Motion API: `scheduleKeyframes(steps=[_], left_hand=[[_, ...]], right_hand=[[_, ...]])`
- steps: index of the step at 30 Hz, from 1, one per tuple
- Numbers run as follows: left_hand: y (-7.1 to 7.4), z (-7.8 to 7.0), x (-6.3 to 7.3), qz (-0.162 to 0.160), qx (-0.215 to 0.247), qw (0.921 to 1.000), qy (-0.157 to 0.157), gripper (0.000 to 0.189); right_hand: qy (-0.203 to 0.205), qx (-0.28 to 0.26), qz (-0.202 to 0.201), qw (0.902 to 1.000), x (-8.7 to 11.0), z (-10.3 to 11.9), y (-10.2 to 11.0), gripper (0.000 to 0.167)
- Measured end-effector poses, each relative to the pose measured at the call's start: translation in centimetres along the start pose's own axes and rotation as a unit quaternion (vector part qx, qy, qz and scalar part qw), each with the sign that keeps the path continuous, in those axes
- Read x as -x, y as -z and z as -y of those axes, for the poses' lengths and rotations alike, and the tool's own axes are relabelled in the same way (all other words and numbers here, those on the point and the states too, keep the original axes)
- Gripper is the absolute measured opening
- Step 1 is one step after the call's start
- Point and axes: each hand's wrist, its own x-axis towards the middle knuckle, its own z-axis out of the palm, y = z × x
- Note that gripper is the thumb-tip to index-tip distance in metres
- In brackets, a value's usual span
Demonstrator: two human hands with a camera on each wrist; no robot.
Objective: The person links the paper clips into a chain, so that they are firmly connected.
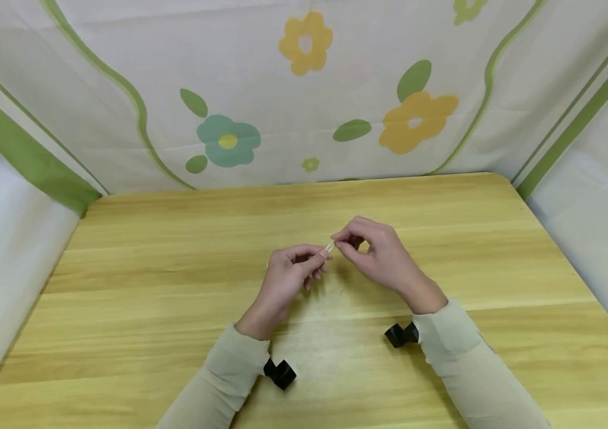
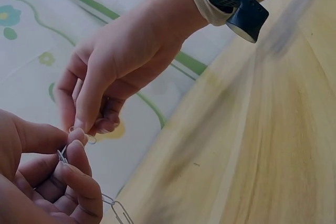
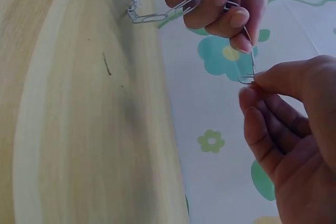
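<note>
A silvery paper clip (image 1: 330,246) spans the small gap between the two hands, above the table. My left hand (image 1: 295,271) pinches one end of it between thumb and fingers. At the other end, the thumb and forefinger of my right hand (image 1: 376,247) pinch a wire loop, best seen as a paper clip (image 3: 247,79) in the right wrist view. A chain of linked paper clips (image 3: 149,18) runs through the curled fingers of the left hand and trails away from it. How the clips join at the fingertips is partly hidden.
Under the hands lies a wood-grain table (image 1: 148,286). A white cloth (image 1: 261,77) with flowers and green bands hangs behind it. Black wrist mounts (image 1: 280,374) stick out from both sleeves. A small dark mark (image 3: 107,64) shows on the tabletop.
</note>
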Motion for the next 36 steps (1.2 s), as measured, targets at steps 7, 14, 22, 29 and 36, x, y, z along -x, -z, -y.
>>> scheduleKeyframes(steps=[7, 14, 22, 29, 36], left_hand=[[-0.4, -0.2, 0.1, 0.022, 0.008, 0.9997, -0.008, 0.019], [-0.4, -0.8, -0.2, 0.026, 0.003, 0.9996, -0.012, 0.02], [0.1, -1.4, -0.1, -0.004, -0.007, 0.9996, -0.026, 0.019], [0.6, -1.4, 0.1, -0.006, -0.032, 0.9988, -0.036, 0.021], [1.0, -1.4, 0.6, 0.007, -0.119, 0.9897, -0.078, 0.029]], right_hand=[[-0.067, -0.019, 0.028, 0.9972, 0.6, 0.4, 1.1, 0.01], [-0.093, -0.033, 0.051, 0.9938, 0.1, 0.6, 1.9, 0.006], [-0.121, -0.058, 0.075, 0.9881, -0.3, 0.9, 2.5, 0.004], [-0.191, -0.082, 0.056, 0.9766, -0.3, 1.3, 2.9, 0.011], [-0.227, -0.104, 0.069, 0.9659, -0.5, 1.9, 2.8, 0.017]])
